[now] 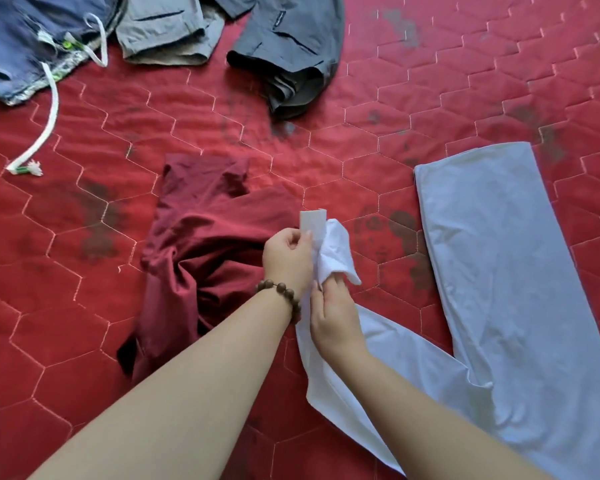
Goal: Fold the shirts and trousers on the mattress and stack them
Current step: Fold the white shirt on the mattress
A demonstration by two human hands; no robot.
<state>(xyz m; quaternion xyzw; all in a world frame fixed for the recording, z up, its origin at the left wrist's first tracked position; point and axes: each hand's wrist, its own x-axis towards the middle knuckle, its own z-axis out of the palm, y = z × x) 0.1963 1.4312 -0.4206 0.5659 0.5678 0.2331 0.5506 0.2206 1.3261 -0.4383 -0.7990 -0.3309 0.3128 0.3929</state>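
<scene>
Hands, two, left hand [286, 256] and right hand [335, 320] pinching white trousers [499, 289]; five garments

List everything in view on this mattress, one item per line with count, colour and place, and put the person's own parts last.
mattress: one, red quilted with dark stains, fills the view
white trousers: one pair, white, right side, one leg flat, the other lifted at its end
maroon garment: one, dark red, crumpled at centre
blue garment: one, blue, top left, white drawstring trailing from it
grey garment: one, light grey, top centre
dark grey garment: one, top, right of centre
bead bracelet: one, brown, left wrist
left hand: pinches the white trouser end
right hand: grips the same leg lower down
</scene>
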